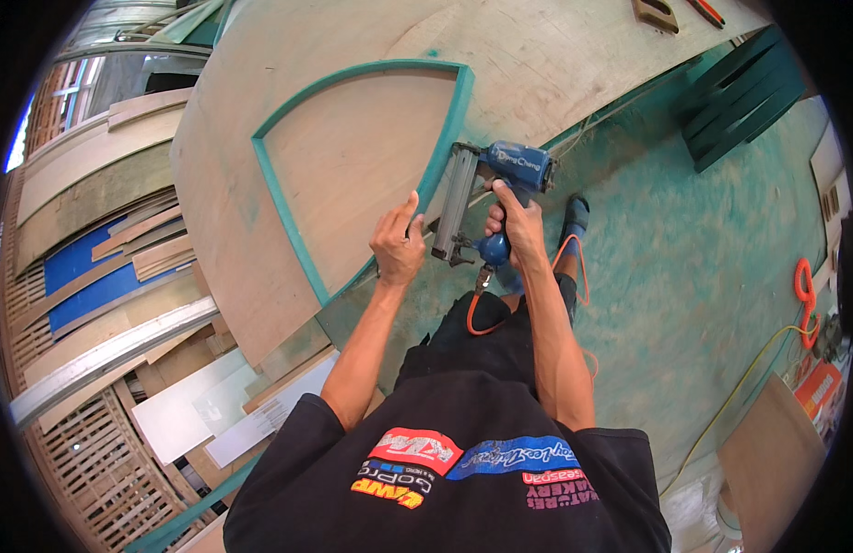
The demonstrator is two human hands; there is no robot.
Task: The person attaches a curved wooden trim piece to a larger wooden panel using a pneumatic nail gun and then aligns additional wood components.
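Note:
My right hand (526, 221) is wrapped around the grip of a blue and silver pneumatic nail gun (518, 166). The gun's long magazine (457, 198) points toward a teal fan-shaped frame (288, 217) on the worktable. An orange air hose (472, 318) joins the gun at the bottom of its handle. With fingers curled over the frame's near right side, my left hand (399, 244) grips it just left of the magazine. That hand hides a short stretch of the frame's edge.
The pale plywood tabletop (371, 32) carries a wooden block (657, 14) at its far end. Planks and boards (104, 184) are stacked at left. Dark green slatted panels (740, 97) stand at far right on the teal-stained floor (666, 267). A coiled orange hose (802, 281) hangs at right.

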